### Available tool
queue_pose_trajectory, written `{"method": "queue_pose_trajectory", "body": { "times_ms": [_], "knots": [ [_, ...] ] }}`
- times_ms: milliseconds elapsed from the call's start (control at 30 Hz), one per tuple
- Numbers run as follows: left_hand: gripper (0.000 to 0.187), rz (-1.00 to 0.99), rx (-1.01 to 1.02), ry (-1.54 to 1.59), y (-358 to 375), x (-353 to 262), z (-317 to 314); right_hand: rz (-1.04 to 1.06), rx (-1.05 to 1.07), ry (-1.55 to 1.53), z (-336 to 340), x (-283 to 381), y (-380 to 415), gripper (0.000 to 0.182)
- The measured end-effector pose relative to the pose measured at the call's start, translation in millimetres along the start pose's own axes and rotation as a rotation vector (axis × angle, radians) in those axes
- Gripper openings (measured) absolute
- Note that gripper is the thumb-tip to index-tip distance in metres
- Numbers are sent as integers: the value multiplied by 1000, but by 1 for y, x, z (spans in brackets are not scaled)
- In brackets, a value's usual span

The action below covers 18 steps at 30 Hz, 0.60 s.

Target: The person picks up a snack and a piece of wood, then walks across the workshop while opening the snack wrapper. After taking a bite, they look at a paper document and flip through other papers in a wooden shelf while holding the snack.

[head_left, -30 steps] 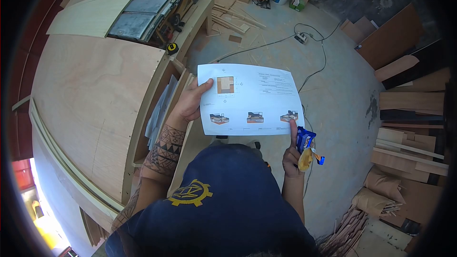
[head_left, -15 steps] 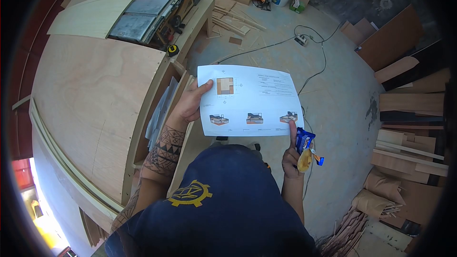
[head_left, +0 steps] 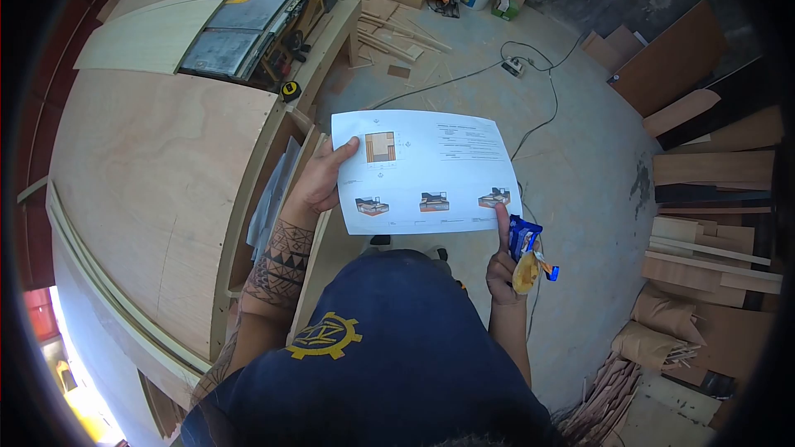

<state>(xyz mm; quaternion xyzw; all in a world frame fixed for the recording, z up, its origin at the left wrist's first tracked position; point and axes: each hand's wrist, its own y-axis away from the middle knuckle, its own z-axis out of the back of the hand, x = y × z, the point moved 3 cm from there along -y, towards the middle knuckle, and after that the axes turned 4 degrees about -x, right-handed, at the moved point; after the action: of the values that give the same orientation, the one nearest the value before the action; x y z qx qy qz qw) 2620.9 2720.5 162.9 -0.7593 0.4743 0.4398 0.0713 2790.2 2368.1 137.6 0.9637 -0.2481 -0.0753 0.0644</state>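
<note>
Both hands — left hand (head_left: 319,182), right hand (head_left: 502,263) — hold a printed sheet (head_left: 426,172).

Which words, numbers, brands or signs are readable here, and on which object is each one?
No text can be read as words.
Printed sheet, held in the left hand: text blocks and captions, too small.
Blue wrapper in the right hand: print blurred.
Dark shirt: yellow gear emblem, no letters legible.

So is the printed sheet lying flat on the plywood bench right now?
No, the printed sheet is held up in the air by the left hand, off to the side of the plywood bench.
</note>
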Motion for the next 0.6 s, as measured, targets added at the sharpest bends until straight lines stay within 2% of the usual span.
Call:
{"method": "queue_pose_trajectory", "body": {
  "times_ms": [133,200,600],
  "knots": [
    [55,7,6,-6,0,-2,-4,5,-29,2,-12,-10,1,54],
    [57,-5,5,-34,5,-8,-13,-55,35,-35,-26,-24,-2,79],
    [60,22,28,-21,0,-1,-11,23,-13,-36,-18,-24,4,79]
  ]
}}
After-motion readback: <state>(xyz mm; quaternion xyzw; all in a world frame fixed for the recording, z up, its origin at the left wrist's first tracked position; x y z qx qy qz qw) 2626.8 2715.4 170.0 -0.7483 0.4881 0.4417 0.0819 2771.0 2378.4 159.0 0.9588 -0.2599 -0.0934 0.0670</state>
